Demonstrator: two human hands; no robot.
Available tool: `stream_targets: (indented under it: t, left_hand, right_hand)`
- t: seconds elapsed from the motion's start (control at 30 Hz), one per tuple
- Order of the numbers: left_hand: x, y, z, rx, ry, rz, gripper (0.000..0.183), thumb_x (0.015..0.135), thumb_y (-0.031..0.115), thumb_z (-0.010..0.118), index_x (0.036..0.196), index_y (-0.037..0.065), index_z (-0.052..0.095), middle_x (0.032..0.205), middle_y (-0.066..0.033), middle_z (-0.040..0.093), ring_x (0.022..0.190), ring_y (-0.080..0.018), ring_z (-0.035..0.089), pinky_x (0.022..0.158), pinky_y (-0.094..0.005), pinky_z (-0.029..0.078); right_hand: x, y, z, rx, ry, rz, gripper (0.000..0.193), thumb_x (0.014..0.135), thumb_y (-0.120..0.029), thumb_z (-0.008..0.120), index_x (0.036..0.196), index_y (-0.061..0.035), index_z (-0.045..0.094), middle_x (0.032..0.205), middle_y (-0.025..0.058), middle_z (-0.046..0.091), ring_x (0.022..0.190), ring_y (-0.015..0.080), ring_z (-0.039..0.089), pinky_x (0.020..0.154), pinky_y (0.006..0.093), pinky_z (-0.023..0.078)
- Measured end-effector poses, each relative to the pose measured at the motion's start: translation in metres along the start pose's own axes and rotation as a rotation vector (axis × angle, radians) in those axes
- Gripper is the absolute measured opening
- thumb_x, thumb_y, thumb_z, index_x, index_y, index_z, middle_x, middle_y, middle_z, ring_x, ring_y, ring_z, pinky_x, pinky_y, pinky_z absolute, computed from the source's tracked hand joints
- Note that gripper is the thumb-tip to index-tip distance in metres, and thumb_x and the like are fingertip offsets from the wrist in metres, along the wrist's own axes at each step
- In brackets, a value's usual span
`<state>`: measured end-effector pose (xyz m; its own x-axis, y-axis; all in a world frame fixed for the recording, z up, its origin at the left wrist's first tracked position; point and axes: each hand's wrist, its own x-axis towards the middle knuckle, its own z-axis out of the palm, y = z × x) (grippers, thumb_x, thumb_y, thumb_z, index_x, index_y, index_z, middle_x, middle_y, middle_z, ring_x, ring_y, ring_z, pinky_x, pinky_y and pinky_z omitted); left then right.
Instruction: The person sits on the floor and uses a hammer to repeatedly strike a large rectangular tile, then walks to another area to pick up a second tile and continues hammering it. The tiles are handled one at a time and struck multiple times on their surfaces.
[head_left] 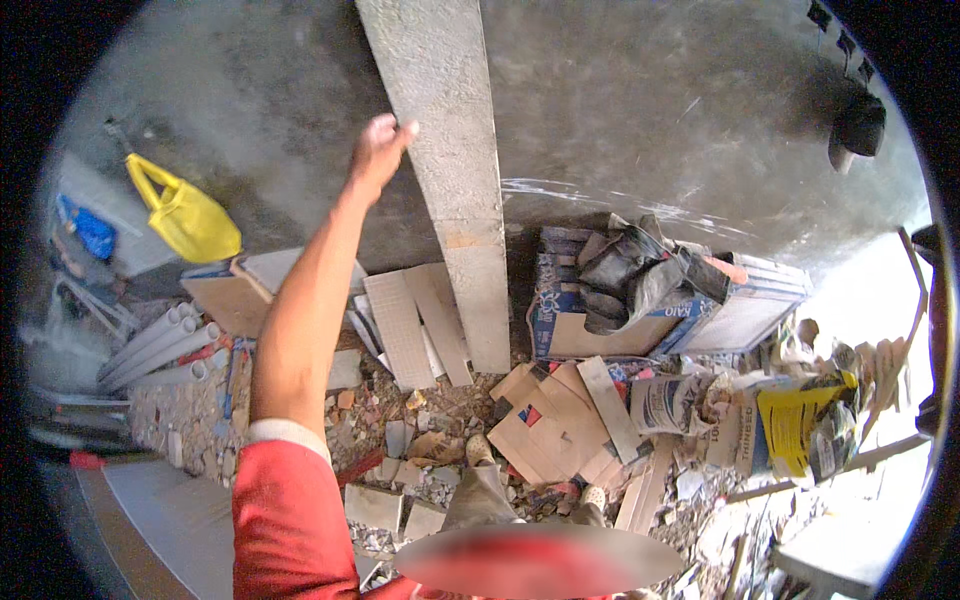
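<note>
The left hand [378,150], on an outstretched bare arm with a red sleeve [290,520] at the shoulder, reaches up to the long grey stone slab [445,170] that leans upright against the rough grey plaster wall [650,110]. Its fingertips [405,127] touch the slab's left edge near the top; the grip is released, fingers loosely curled against the edge rather than wrapped around it. The right hand does not show in this view. The slab stands nearly vertical, its foot resting among rubble on the floor, just beside several paler flat tile pieces [405,325] propped at a slant to its left. Right of the slab's foot sits an open cardboard box [590,320] stuffed with crumpled dark grey sacks [630,275], and next to that a stack of boxed tiles [745,300]. Flattened brown cardboard sheets [550,420] lie in front of the box, with a printed paper sack [675,400] and a yellow bag [795,425] further right. To the left, a bright yellow carrier bag [185,215] hangs against the wall, well apart from the slab, and a bundle of grey plastic pipes [160,350] lies on the floor below it. Broken brick and tile fragments [400,450] cover the floor between the person's feet and the wall.
</note>
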<state>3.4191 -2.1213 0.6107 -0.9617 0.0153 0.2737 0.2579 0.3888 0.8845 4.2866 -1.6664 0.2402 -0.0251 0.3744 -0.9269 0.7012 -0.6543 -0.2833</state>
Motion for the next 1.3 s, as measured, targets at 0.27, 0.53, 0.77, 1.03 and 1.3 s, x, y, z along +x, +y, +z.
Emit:
stream_targets:
  t: [0.27,0.53,0.77,1.03,1.3]
  left_hand:
    - [0.11,-0.048,0.052,-0.208,0.296,-0.024,0.102,0.073,0.061,0.081,0.136,-0.01,0.044,0.129,-0.0269,0.056,0.12,-0.0354,0.055,0.101,-0.044,0.045]
    - [0.037,-0.012,0.042,-0.098,0.142,0.015,0.089,0.093,0.067,0.049,0.135,-0.011,0.052,0.14,-0.0298,0.052,0.135,-0.038,0.046,0.113,-0.043,0.035]
    - [-0.077,0.045,0.05,-0.354,0.261,0.156,0.079,0.101,0.05,0.047,0.15,-0.009,0.028,0.16,-0.0229,0.025,0.148,-0.0326,0.026,0.121,-0.0419,0.021]
    - [-0.177,0.247,-0.029,-0.888,-0.971,0.632,0.027,0.095,0.032,0.055,0.102,0.006,0.059,0.097,-0.0137,0.063,0.092,-0.0214,0.058,0.082,-0.0356,0.046]
    - [-0.347,0.441,0.097,-0.744,-0.592,0.725,0.023,0.096,0.028,0.054,0.097,0.006,0.057,0.088,-0.0109,0.06,0.084,-0.0203,0.055,0.076,-0.0329,0.044]
  right_hand:
    - [-0.134,0.121,0.08,0.105,0.037,0.023,0.018,0.096,-0.025,0.056,0.09,-0.0083,0.058,0.068,0.006,0.055,0.054,0.021,0.055,0.047,0.0366,0.045]
    - [-0.183,0.182,0.088,0.237,0.08,0.02,0.021,0.096,-0.025,0.056,0.092,-0.0045,0.058,0.072,0.0083,0.058,0.056,0.023,0.059,0.048,0.0374,0.048]
    - [-0.15,0.203,0.09,0.262,0.011,-0.078,0.056,0.095,-0.039,0.058,0.134,0.0002,0.049,0.112,0.0203,0.066,0.088,0.0302,0.069,0.069,0.0409,0.056]
    - [-0.117,0.285,0.002,0.308,-0.019,-0.055,0.035,0.098,-0.031,0.054,0.119,-0.0026,0.058,0.098,0.0135,0.067,0.075,0.0232,0.067,0.061,0.0336,0.054]
    - [-0.058,0.36,-0.148,0.746,0.256,-0.143,0.033,0.098,-0.032,0.057,0.119,-0.0077,0.058,0.092,0.0098,0.065,0.068,0.0207,0.065,0.055,0.0341,0.055]
